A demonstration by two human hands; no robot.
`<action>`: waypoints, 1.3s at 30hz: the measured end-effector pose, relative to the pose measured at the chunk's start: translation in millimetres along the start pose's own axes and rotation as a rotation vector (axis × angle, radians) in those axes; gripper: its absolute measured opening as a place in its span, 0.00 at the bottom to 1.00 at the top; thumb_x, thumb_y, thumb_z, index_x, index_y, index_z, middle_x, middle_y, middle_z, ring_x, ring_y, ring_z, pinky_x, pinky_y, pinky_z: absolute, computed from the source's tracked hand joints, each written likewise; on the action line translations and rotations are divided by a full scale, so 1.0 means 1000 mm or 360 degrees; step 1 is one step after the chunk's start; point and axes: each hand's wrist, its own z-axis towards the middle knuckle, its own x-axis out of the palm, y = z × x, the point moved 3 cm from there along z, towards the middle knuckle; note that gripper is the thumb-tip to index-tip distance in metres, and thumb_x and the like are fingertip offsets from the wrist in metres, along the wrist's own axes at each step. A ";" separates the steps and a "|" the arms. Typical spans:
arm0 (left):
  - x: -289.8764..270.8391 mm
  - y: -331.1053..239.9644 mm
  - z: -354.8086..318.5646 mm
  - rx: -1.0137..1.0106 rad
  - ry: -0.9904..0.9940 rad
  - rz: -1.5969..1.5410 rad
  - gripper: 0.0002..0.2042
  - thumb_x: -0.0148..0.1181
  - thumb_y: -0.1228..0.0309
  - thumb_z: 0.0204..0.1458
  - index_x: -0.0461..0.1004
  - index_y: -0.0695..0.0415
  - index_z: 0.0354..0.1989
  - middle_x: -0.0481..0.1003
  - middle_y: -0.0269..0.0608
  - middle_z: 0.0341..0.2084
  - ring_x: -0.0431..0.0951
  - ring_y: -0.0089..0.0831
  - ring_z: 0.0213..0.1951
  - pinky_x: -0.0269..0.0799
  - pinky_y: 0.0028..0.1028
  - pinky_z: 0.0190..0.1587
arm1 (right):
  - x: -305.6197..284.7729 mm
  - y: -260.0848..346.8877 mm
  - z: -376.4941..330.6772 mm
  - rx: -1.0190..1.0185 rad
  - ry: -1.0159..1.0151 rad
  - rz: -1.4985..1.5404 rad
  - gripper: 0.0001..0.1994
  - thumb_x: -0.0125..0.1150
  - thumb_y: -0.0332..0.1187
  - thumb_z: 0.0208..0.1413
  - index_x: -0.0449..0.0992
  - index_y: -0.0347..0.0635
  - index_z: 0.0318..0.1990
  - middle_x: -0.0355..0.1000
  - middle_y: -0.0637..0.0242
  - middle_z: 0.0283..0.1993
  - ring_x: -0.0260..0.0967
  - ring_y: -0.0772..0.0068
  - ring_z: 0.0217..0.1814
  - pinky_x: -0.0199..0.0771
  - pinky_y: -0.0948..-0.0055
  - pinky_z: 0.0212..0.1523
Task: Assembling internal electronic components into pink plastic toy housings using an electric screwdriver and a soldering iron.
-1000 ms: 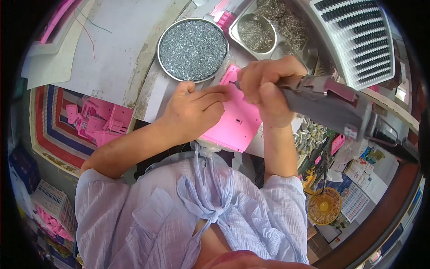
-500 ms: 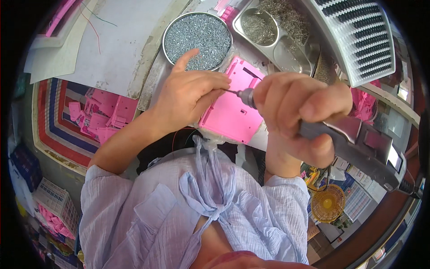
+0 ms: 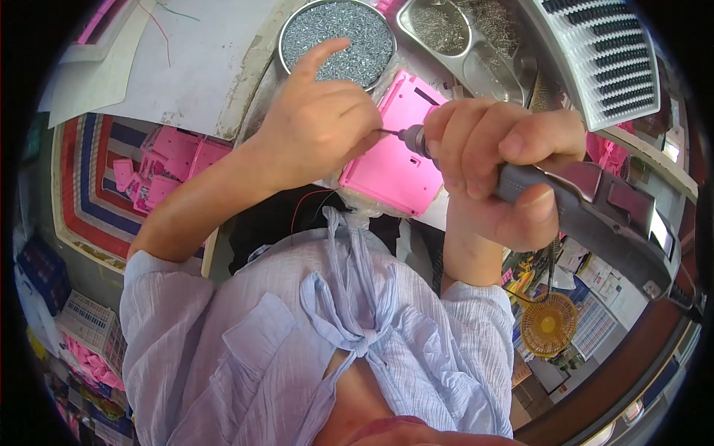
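Observation:
My right hand is wrapped round a dark grey electric screwdriver, its bit pointing left. At the bit's tip, my left hand has its thumb and nearby fingers closed together, and whatever they pinch is hidden. One finger of that hand stretches out over a round metal bowl of small silvery screws. Below the bit lies a flat pink plastic panel with slots and small holes, on clear plastic wrapping. The left hand covers part of its left edge.
A metal tray with compartments of small metal parts stands beyond the panel. To its right is a white rack with black rows. Pink plastic parts lie on striped cloth at left. A yellow fan appears lower right.
The bench things sit slightly higher and farther right in view. My left hand has turned, showing more of its back, still by the bit's tip. The right hand keeps its grip on the screwdriver.

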 end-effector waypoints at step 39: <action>-0.005 -0.016 -0.026 -0.0025 0.0207 -0.0393 0.14 0.70 0.75 0.43 0.80 0.55 0.41 0.81 0.34 0.45 0.78 0.34 0.50 0.61 0.42 0.56 | 0.023 -0.002 -0.039 0.0035 -0.0053 -0.0034 0.17 0.63 0.45 0.63 0.68 0.41 0.42 0.65 0.70 0.19 0.63 0.71 0.16 0.64 0.65 0.21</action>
